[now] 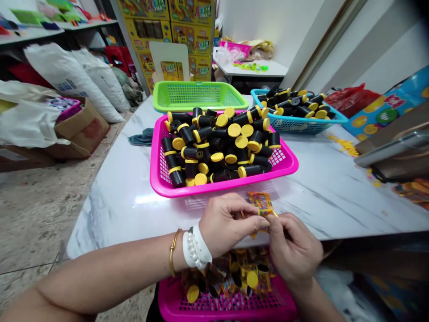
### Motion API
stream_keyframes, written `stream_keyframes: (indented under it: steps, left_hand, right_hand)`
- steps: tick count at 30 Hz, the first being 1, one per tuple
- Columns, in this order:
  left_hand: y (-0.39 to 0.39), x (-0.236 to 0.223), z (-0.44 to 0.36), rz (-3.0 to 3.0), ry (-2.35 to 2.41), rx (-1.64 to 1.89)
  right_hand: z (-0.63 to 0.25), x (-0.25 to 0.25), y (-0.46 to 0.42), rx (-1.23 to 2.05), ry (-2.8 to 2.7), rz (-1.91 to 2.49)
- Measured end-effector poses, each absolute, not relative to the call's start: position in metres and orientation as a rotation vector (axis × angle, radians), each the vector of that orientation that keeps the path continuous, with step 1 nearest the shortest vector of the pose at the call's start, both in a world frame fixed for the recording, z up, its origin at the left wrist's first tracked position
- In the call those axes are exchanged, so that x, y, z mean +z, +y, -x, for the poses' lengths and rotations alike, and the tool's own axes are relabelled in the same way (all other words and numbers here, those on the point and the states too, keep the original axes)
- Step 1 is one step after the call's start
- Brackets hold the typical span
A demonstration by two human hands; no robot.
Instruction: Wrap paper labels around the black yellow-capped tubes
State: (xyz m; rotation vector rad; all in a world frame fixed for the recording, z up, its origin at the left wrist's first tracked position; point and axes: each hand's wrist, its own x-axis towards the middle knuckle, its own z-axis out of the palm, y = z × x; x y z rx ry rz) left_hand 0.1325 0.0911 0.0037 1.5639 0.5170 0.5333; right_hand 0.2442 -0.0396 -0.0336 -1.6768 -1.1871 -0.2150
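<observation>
Between my hands is an orange printed plastic sleeve (260,202), held just above the table's front edge. My left hand (228,221) pinches it from the left, with thumb and forefinger together. From the right, my right hand (293,243) grips its lower edge, with the fingers curled. Below my hands sits a pink basket (231,308) with black tubs, yellow caps and orange printed wrappers in it. Just beyond, a larger pink basket (181,192) is heaped with black cylindrical tubs (219,172) with yellow lids.
Behind stands a green basket (201,107); a blue basket (298,125) of similar tubs is at the right. All three rest on a white marbled table (110,214). A dark cloth (140,137) lies at left, small yellow pieces (345,145) and a cardboard box (395,152) at right.
</observation>
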Motion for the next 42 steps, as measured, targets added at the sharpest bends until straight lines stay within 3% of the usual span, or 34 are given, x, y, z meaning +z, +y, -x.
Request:
stream_keyframes:
  steps: [6, 12, 16, 19, 22, 28, 34, 37, 42]
  left_hand:
    - [0.095, 0.006, -0.137, -1.227, 0.616, 0.264]
    - [0.099, 0.005, -0.139, -1.119, 0.551, 0.088]
    - [0.105, 0.002, -0.140, -1.121, 0.577, 0.011]
    - [0.108, 0.000, -0.142, -1.063, 0.617, -0.005]
    - [0.110, -0.002, -0.144, -0.984, 0.614, -0.024]
    - [0.110, -0.004, -0.145, -0.830, 0.681, -0.033]
    - [0.110, -0.005, -0.147, -0.750, 0.741, -0.038]
    - [0.110, -0.005, -0.149, -0.695, 0.740, -0.004]
    - [0.110, -0.005, -0.150, -0.649, 0.737, 0.007]
  right_hand:
    - [-0.256, -0.021, -0.033, -0.184, -1.314, 1.642]
    - [-0.312, 0.037, 0.012, -0.401, -1.621, 1.740]
    - [-0.336, 0.074, 0.062, 0.221, -2.295, 1.699]
    - [-0.345, 0.090, 0.084, 0.590, -2.441, 1.636]
    - [-0.353, 0.100, 0.087, 0.596, -2.290, 1.676]
    - [-0.350, 0.079, 0.032, 0.102, -1.685, 1.702]
    - [-0.302, 0.005, -0.044, 0.390, -0.827, 1.474]
    - [-0.280, -0.024, -0.054, 0.528, -0.649, 1.420]
    - [-0.265, -0.036, -0.049, 0.492, -0.587, 1.426]
